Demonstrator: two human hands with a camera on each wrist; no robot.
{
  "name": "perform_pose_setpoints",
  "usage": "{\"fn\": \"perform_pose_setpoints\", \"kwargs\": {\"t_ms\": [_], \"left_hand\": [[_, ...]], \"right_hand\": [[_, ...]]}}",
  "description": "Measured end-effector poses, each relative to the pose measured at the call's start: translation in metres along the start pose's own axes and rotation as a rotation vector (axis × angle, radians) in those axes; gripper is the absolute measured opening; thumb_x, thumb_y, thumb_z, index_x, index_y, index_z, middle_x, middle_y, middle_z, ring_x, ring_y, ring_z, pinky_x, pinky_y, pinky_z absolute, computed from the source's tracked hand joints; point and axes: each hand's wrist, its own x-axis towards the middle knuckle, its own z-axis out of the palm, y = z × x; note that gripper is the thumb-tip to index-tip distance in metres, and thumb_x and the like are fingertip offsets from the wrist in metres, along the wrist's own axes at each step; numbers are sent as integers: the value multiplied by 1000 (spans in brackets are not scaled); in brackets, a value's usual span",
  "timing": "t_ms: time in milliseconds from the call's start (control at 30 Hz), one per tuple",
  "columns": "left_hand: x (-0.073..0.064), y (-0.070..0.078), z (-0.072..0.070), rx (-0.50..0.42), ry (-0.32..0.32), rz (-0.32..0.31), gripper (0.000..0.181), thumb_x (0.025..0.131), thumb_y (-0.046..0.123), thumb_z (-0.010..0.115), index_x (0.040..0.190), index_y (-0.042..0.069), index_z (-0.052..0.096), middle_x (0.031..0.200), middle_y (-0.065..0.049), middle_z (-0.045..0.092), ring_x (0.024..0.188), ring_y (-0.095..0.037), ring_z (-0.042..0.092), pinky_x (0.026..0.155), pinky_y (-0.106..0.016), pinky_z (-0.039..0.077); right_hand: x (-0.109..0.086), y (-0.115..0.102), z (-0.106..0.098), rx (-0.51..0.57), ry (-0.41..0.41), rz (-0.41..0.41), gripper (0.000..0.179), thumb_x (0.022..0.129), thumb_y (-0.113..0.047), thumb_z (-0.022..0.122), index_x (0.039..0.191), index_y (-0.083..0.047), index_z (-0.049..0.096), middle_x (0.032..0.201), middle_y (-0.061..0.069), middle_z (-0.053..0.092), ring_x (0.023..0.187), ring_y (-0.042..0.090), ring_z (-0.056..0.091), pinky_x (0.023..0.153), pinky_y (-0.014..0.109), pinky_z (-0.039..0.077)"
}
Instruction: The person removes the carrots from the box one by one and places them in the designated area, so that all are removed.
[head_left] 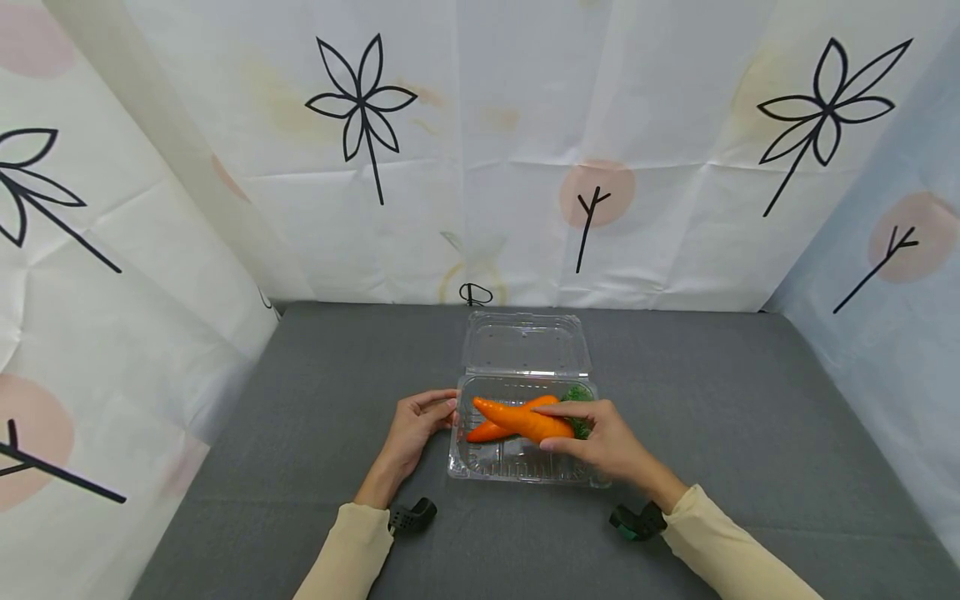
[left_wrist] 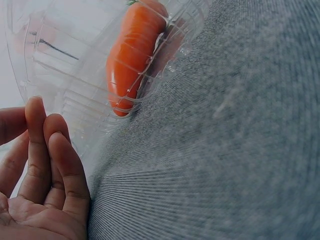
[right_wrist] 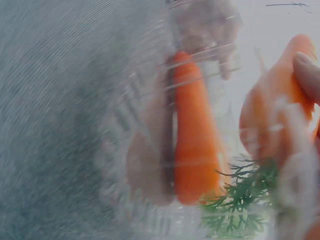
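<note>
A clear plastic container (head_left: 480, 473) stands on the table with its hinged lid (head_left: 527, 346) folded back. My left hand (head_left: 414, 429) is at the container's left side, thumb and fingertips pinching its rim. In the left wrist view the remaining fingers extend beside the wall. One orange carrot (head_left: 486, 433) with a leafy green top (right_wrist: 245, 192) lies inside on the container's floor. My right hand (head_left: 611, 437) grips a second carrot (head_left: 521, 419) by its thick end, between thumb and fingers. That carrot crosses over the first, its tip pointing left.
A dark grey cloth (head_left: 352, 358) covers the table. Patterned white fabric (head_left: 487, 125) hangs behind it and along both sides. Each wrist wears a black band, one on the left (head_left: 412, 515) and one on the right (head_left: 637, 522).
</note>
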Motion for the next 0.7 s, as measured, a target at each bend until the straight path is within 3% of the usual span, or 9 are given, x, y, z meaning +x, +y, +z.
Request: {"fn": "perform_pose_setpoints", "kwargs": {"t_ms": [267,433,700], "left_hand": [[0,0,0,2,13,-1,30,98,4,66,124,-11,66,85,-7,72,74,-14,65,72,-27,56],[0,0,0,10,20,-7,29,98,4,67,123,-11,67,86,-8,73,74,-15,65,72,-27,57],[0,1,1,3,15,-11,29,98,3,66,124,-11,66,85,-7,72,74,-14,66,72,-27,57]], "right_hand": [[-2,-16,-12,210,101,-79,41,86,8,75,126,8,67,122,7,72,108,17,68,90,30,56],[-6,-27,-20,218,171,-104,41,84,12,75,124,12,66,122,-2,72,110,14,68,89,28,56],[-15,-36,-37,184,327,-112,42,82,18,73,123,15,65,119,-1,72,106,12,68,86,24,56]]}}
